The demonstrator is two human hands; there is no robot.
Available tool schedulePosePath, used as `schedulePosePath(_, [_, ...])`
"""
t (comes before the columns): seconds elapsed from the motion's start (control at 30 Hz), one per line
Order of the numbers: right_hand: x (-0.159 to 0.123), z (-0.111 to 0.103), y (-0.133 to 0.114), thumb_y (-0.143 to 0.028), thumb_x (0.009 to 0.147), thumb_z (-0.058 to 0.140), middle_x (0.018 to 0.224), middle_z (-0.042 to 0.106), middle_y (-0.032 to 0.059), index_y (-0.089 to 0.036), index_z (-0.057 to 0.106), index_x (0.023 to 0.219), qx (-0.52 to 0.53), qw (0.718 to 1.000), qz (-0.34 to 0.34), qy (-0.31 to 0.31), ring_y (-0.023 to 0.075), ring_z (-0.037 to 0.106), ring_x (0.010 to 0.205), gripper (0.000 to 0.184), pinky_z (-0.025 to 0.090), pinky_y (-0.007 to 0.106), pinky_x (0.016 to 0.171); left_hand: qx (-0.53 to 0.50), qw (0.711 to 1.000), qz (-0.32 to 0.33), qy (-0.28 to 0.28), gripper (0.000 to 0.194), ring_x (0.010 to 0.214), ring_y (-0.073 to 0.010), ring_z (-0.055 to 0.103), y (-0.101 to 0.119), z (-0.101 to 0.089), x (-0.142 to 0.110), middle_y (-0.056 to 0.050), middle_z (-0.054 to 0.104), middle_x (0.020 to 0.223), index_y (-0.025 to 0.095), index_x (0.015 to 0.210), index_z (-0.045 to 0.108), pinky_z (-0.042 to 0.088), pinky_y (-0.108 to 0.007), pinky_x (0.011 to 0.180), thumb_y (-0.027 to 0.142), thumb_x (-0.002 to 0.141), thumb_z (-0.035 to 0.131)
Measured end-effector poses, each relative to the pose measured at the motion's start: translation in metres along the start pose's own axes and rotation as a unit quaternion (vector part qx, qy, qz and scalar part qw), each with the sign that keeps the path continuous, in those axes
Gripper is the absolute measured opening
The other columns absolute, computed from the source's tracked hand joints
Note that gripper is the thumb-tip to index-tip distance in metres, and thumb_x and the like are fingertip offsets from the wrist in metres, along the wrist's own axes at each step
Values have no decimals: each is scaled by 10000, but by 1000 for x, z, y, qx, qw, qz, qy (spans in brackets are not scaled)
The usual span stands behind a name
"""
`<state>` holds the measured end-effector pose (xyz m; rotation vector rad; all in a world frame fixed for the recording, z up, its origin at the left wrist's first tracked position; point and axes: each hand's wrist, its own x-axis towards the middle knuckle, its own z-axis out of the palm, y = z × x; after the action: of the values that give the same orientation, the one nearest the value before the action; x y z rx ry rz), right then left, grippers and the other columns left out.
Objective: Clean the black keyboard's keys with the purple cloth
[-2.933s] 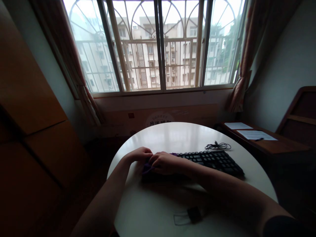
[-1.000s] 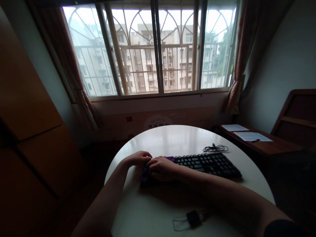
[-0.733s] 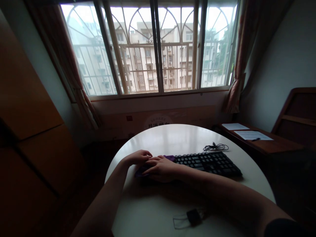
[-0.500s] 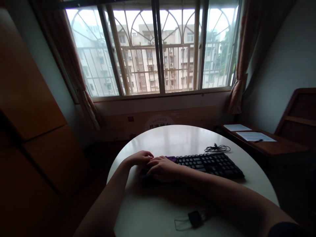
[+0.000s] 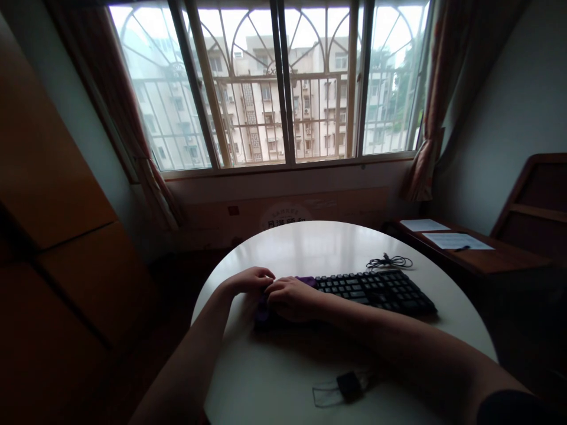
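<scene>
One small black object (image 5: 349,385) with wire loops lies on the near part of a round white worktop (image 5: 252,378). Farther in, a black keyboard (image 5: 376,292) stretches left to right, its left end under a purple cloth (image 5: 307,281). The right hand (image 5: 292,297) rests on that cloth with fingers bent; whether they grip it or only press, I cannot tell. Just beyond and to the left, the left hand (image 5: 253,278) curls down at the keyboard's far left corner; its fingertips are hidden, so I cannot tell what it grasps. A coiled black cable (image 5: 390,261) sits beyond the keyboard, at the far right. Farther right, paper sheets (image 5: 458,241) lie on a brown wooden surface (image 5: 505,261). A barred window (image 5: 287,118) fills the far side.
</scene>
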<state>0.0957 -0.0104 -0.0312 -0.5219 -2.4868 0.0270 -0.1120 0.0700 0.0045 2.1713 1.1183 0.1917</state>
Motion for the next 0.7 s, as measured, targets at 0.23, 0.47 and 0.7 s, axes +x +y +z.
schedulePosePath(0.23, [-2, -3, -3, -295, 941, 576, 1339, 606, 39, -328, 667, 1228, -31, 999, 1, -42, 251, 552, 1209, 303, 412, 423, 1011, -18, 1000, -24, -7, 534, 857, -253, 649, 5, 0, -3, -83, 723, 960, 125, 1109, 684, 483, -292, 710, 516, 754, 607])
schedulePosePath(0.47, [0, -9, -10, -355, 986, 487, 1451, 503, 77, -352, 549, 1380, -50, 994, 7, -101, 322, 410, 1359, 399, 370, 517, 1038, -35, 999, -39, -2, 547, 877, -262, 651, 5, 2, -3, -89, 717, 964, 123, 1116, 671, 485, -296, 705, 506, 732, 602])
schedulePosePath(0.7, [-2, -2, 1, -313, 896, 634, 1377, 580, 40, -296, 685, 1159, -7, 999, -7, -48, 251, 526, 1253, 269, 393, 418, 1026, -7, 1000, -22, 1, 494, 928, -268, 652, 5, 0, -4, -78, 727, 994, 133, 1086, 689, 493, -297, 753, 477, 748, 585])
